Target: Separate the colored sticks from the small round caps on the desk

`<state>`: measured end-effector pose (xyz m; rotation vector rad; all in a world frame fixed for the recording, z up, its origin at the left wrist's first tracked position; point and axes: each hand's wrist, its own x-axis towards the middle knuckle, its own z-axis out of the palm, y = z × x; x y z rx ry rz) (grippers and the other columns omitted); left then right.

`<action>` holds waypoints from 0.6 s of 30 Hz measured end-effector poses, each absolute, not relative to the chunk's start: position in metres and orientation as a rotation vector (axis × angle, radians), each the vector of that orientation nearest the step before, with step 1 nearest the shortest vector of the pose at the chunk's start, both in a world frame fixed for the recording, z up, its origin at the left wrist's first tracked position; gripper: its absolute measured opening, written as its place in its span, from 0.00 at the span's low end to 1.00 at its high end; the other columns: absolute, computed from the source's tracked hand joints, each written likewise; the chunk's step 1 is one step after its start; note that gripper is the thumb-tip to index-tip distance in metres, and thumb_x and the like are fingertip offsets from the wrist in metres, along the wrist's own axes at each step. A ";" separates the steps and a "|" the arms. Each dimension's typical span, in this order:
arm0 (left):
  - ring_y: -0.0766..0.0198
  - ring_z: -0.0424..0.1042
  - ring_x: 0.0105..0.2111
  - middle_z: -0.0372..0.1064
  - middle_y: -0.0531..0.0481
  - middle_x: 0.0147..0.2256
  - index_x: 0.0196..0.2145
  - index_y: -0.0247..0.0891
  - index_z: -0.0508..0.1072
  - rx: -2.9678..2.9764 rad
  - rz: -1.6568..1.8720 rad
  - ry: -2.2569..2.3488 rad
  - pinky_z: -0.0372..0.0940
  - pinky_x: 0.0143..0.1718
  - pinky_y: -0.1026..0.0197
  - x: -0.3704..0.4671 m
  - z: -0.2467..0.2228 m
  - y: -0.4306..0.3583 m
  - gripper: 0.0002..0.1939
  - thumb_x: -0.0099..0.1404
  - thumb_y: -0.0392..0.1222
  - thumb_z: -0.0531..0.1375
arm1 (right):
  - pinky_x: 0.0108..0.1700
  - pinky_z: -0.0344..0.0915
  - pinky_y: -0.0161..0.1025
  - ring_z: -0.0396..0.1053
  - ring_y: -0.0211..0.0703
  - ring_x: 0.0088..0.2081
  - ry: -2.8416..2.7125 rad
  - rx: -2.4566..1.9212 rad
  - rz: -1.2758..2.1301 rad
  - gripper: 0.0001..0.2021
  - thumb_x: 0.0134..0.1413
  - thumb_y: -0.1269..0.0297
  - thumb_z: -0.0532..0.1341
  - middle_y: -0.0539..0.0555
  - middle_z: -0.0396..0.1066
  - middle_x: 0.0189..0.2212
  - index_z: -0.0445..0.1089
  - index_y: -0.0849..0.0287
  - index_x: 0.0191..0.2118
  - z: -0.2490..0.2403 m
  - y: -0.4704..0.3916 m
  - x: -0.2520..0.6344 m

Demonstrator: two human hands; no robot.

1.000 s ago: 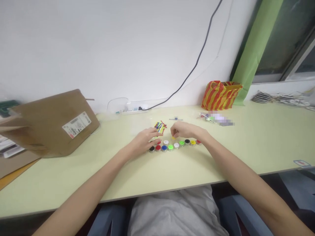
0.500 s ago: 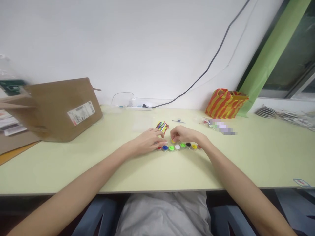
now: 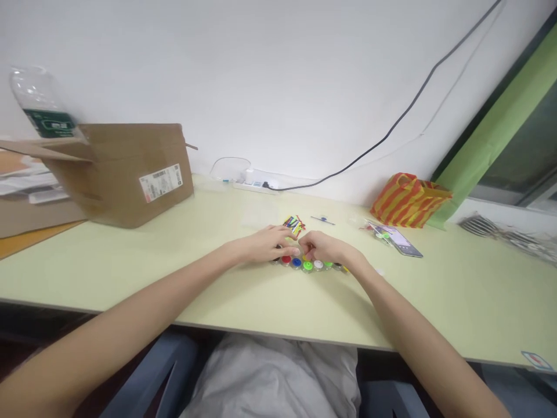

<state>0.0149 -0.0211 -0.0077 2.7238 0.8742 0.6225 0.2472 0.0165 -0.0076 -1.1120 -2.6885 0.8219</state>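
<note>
In the head view a row of small round clear pots with coloured tops runs across the table before me, among them a red-topped pot (image 3: 286, 260), a blue-topped pot (image 3: 296, 263), a green-topped pot (image 3: 307, 266) and a white-topped pot (image 3: 318, 265). My left hand (image 3: 272, 244) rests at the row's left end, thumb and fingers apart, beside something clear. Bent over the row, my right hand (image 3: 324, 247) has its fingers closed on a yellow-topped pot (image 3: 305, 257), mostly hidden by them. Just behind the hands lies a pile of thin multicoloured strips (image 3: 295, 224).
A cardboard box (image 3: 126, 180) and a plastic bottle (image 3: 46, 110) stand on the left. A power strip (image 3: 256, 180) lies by the wall. A thin blue stick (image 3: 322, 220), a phone (image 3: 402, 241) and a striped bag (image 3: 407, 200) are further right. The table's front edge runs before my lap.
The camera view has tilted and shifted, so the box shows higher and the bag lower. Both hands stay at the row; my right hand remains closed on the yellow-topped pot.
</note>
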 end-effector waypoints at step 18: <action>0.54 0.56 0.67 0.66 0.48 0.63 0.34 0.41 0.80 2.776 0.379 0.950 0.48 0.68 0.49 0.020 -0.002 -0.029 0.29 0.77 0.56 0.44 | 0.39 0.65 0.35 0.72 0.42 0.36 -2.484 -1.322 0.340 0.08 0.58 0.72 0.60 0.57 0.77 0.35 0.77 0.64 0.39 0.008 0.090 0.274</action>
